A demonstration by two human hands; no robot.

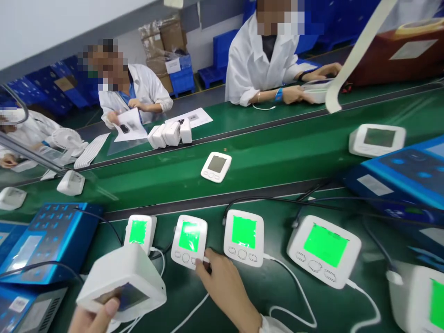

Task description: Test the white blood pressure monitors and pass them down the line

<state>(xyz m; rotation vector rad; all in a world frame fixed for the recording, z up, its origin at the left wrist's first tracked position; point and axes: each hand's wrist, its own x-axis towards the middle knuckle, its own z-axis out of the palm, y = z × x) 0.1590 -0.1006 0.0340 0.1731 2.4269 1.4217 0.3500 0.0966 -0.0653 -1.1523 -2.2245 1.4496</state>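
My left hand grips a white monitor unit at the lower left, lifted off the green bench with its dark screen facing me. My right hand reaches forward, fingers pinched on a white cable plug at the lower right corner of a second white monitor with a lit green screen. Further monitors with green screens lie in a row: one to its left, two to its right. White cables run from them toward me.
A green conveyor belt carries white monitors. Blue test boxes flank the row. Three people in white coats sit across the belt; one holds a paper, another handles a device. Another monitor sits at lower right.
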